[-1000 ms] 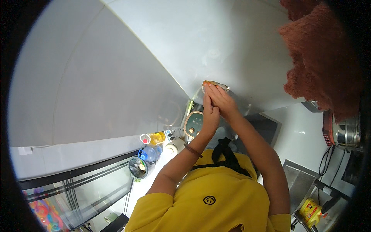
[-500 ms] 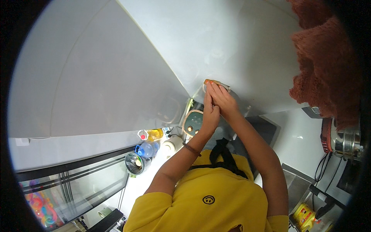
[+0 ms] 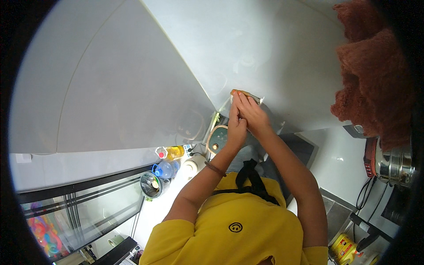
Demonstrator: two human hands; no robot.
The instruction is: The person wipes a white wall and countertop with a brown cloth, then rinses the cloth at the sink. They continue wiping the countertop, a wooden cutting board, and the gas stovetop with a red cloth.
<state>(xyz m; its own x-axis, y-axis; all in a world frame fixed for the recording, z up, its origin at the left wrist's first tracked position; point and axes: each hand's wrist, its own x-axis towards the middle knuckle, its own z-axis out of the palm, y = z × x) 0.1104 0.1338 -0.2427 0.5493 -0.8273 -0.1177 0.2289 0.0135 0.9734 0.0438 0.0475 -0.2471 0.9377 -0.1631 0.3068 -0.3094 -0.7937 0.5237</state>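
My left hand (image 3: 237, 128) and my right hand (image 3: 253, 115) are close together beside the wall corner, touching each other. Both reach a flat tan-edged thing (image 3: 252, 96) with a pale rim, set against the glossy pale wall. The right fingers lie pressed together over it. Alongside them the left forefinger points up to its tan edge, with the other left fingers folded. Most of the thing is under my hands, so its kind cannot be made out. A dark green appliance with a pinkish rim (image 3: 219, 136) stands below my left hand.
On the white counter to the left are a yellow oil bottle (image 3: 176, 152), a blue-tinted water jug (image 3: 168, 169), a lined bin (image 3: 151, 185) and a cream container (image 3: 193, 165). Reddish-brown fluffy cloth (image 3: 375, 75) hangs at right above a steel pot (image 3: 393, 163). A yellow bottle (image 3: 343, 248) stands lower right.
Both hands have shifted slightly left on the tan-edged thing, and the right fingers lie flatter over it. The whole view has moved a little.
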